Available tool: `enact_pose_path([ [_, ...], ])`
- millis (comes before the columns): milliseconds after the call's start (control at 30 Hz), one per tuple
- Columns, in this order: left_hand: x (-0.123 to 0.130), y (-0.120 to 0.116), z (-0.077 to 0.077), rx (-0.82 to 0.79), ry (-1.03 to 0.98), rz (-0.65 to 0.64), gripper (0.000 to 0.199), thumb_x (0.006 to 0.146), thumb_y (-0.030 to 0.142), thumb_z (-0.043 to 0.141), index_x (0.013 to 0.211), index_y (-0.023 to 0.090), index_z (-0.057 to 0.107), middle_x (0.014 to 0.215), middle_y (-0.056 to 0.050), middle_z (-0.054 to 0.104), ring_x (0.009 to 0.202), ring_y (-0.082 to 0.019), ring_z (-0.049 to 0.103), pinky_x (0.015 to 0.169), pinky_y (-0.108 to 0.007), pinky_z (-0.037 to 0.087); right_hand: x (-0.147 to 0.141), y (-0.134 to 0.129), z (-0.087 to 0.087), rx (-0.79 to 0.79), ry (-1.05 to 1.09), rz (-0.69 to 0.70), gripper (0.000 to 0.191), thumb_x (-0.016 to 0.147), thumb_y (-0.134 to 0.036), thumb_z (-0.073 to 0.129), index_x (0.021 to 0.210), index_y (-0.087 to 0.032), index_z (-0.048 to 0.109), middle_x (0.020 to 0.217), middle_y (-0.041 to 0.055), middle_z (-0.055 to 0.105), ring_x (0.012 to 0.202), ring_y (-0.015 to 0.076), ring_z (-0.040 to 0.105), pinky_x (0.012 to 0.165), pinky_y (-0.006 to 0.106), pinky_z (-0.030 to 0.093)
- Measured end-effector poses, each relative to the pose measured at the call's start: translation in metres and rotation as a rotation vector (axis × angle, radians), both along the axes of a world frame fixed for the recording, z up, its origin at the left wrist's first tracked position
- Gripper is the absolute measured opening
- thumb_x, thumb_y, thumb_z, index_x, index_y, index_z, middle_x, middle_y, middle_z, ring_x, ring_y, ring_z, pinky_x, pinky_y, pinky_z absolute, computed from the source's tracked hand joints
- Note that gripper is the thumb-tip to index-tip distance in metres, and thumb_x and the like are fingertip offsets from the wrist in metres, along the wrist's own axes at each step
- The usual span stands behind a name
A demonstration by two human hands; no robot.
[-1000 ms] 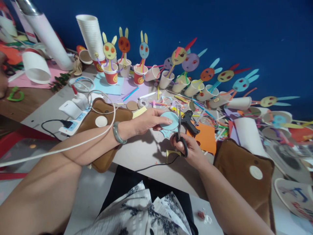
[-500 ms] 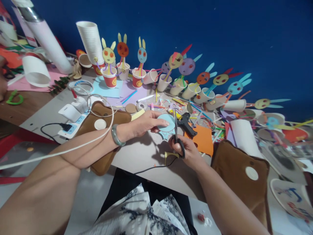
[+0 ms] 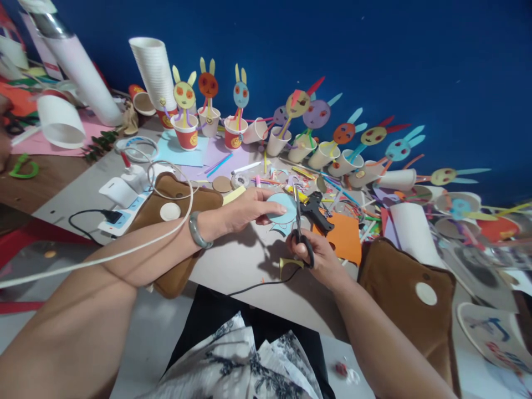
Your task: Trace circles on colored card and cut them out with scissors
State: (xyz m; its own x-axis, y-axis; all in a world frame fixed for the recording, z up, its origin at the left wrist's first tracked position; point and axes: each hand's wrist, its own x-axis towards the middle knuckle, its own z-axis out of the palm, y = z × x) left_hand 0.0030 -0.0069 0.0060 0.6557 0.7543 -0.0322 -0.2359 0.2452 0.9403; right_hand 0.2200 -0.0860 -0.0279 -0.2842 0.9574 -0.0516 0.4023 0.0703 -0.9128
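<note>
My left hand [image 3: 251, 210] pinches a light blue paper circle [image 3: 284, 204] between thumb and fingers above the table. In my right hand [image 3: 318, 255] are black-handled scissors [image 3: 305, 249], their blades pointing up beside the circle's right edge. A curved offcut of the same blue paper [image 3: 283, 226] shows below the circle. Behind the scissors lies a black glue gun [image 3: 318, 212], partly over a sheet of orange paper [image 3: 348, 235]. A yellow paper scrap [image 3: 291, 268] sits on the table under my right hand.
Paper cups with rabbit-faced figures [image 3: 185, 130] line the blue wall. Brown cushions [image 3: 409, 310] lie at both sides. A power strip [image 3: 120, 217] with plugs stands left, and a white cable [image 3: 103, 266] crosses my left forearm. Cut scraps and coloured sticks litter the middle. Another person's hand [image 3: 5, 133] shows at far left.
The blue offcut beneath the circle hangs lower and looks smaller, with less of it visible. Both hands stay nearly in place, still gripping the paper circle and the scissors.
</note>
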Motion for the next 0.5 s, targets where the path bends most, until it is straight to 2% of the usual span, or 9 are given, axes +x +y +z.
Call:
enact_pose_path([
  [500,-0.001,-0.0001,0.0081,-0.007,0.043,0.041,0.021,0.066,0.028,0.073,0.067,0.014,0.057,0.059,0.005,0.049,0.051,-0.004,0.04,0.048,-0.02,0.028,-0.0023,-0.0003,0.006,-0.008,-0.016,-0.003,0.066,0.077,-0.086,0.06,0.068,-0.02,0.054,0.065,-0.001,0.048,0.062,0.0144,0.04,0.058,0.029,0.032],
])
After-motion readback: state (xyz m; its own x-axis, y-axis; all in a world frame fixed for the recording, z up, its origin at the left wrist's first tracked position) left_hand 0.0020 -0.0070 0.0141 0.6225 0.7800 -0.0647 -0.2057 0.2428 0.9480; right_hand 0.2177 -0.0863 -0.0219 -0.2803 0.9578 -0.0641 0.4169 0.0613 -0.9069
